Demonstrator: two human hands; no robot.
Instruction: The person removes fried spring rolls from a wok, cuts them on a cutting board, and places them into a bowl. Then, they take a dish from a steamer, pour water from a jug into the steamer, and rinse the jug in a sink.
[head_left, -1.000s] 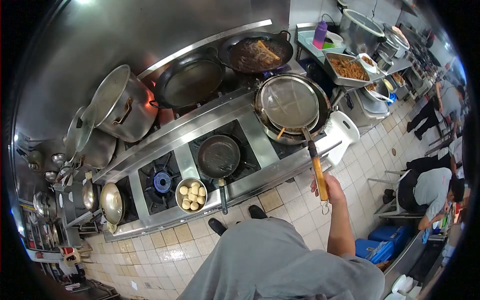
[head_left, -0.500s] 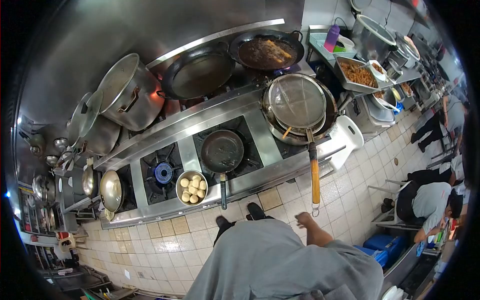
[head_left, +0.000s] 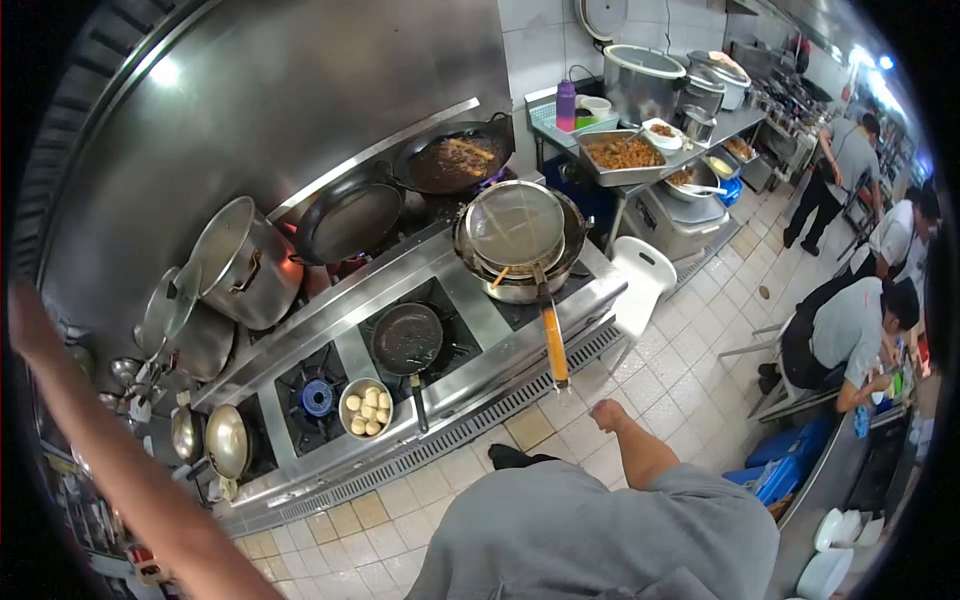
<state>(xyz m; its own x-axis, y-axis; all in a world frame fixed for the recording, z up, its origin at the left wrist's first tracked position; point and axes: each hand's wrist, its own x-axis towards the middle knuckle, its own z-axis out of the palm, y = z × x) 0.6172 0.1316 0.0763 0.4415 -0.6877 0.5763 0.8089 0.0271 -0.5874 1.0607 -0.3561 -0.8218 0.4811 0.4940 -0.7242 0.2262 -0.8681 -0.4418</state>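
Mesh strainer [head_left: 515, 225] rested across pot [head_left: 518, 292], probably so drips get caught; wooden handle [head_left: 555, 345] left poking past stove [head_left: 467, 298] edge, likely for easy grabbing. Right grip [head_left: 607, 414] near handle, loosely curled, nothing seen held. Left grip [head_left: 30, 320] raised, blurred; openness and hold can't be told.

There is one strainer [head_left: 515, 222], one frying pan [head_left: 407, 338], one purple bottle [head_left: 566, 105] and two back-row woks [head_left: 352, 222].

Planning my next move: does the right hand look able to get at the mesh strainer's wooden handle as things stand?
Probably yes: the wooden handle juts out past the stove toward the right hand, and nothing visible blocks the gap between them.
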